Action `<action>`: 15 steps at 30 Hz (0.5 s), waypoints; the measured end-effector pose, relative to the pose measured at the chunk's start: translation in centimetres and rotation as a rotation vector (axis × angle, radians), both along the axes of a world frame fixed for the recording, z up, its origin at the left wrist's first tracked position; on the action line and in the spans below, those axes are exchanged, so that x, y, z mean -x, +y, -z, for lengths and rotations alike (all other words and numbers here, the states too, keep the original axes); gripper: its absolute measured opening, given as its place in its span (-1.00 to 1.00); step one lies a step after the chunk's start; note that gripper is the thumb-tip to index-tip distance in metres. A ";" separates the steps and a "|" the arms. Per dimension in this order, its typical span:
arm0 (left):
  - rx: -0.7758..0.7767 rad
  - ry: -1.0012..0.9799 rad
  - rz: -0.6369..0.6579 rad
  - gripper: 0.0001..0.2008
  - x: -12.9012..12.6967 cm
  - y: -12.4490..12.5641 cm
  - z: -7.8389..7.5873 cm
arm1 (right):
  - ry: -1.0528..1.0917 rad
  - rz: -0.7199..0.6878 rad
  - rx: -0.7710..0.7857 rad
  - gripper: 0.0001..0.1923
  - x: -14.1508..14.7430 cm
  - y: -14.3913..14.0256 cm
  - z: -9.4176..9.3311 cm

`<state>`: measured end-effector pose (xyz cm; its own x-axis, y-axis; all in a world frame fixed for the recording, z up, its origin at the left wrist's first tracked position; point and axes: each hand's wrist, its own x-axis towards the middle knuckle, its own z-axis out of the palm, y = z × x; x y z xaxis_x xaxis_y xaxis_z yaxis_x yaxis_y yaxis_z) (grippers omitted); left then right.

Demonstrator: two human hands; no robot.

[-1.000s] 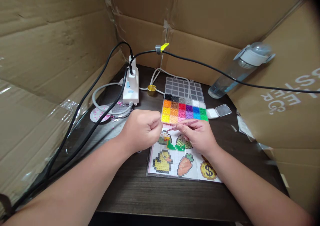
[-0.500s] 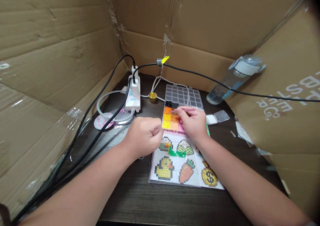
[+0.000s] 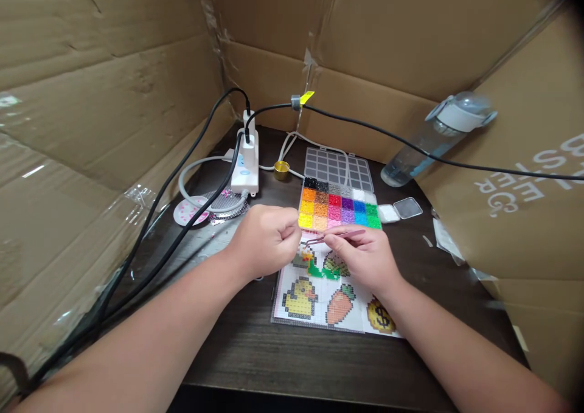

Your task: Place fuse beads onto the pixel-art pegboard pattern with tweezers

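Note:
My right hand (image 3: 365, 256) pinches thin pink tweezers (image 3: 335, 236), whose tip points left over the top of a pegboard (image 3: 319, 291). The board lies on a pattern sheet with a duck, a carrot and a dollar coin, and carries green and yellow beads near its upper middle. My left hand (image 3: 264, 239) is closed in a loose fist at the board's upper left corner, close to the tweezer tip; whether it holds anything cannot be seen. Just behind both hands sits a bead box (image 3: 338, 207) with many coloured compartments, its clear lid open at the back.
A white power strip (image 3: 246, 160) with black and white cables lies at the back left, near a round pink-speckled dish (image 3: 188, 211). A small gold cap (image 3: 281, 168), a small open white case (image 3: 396, 211) and a leaning water bottle (image 3: 433, 136) stand behind. Cardboard walls enclose the dark table.
My right hand came back from the bead box to the top of the pegboard with the tweezers. My left hand stayed by the board's corner.

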<state>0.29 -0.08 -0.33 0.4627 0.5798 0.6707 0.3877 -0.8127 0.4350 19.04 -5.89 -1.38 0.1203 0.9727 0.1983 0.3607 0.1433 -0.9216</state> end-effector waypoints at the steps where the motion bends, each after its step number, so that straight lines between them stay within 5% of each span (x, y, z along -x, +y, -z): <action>1: -0.001 0.001 0.001 -0.65 0.0 0.0 0.0 | 0.010 -0.001 0.002 -0.94 0.1 -0.1 0.3; 15: -0.021 -0.012 -0.001 -0.64 0.0 0.0 0.0 | 0.015 -0.010 0.075 -0.90 0.0 -0.2 1.0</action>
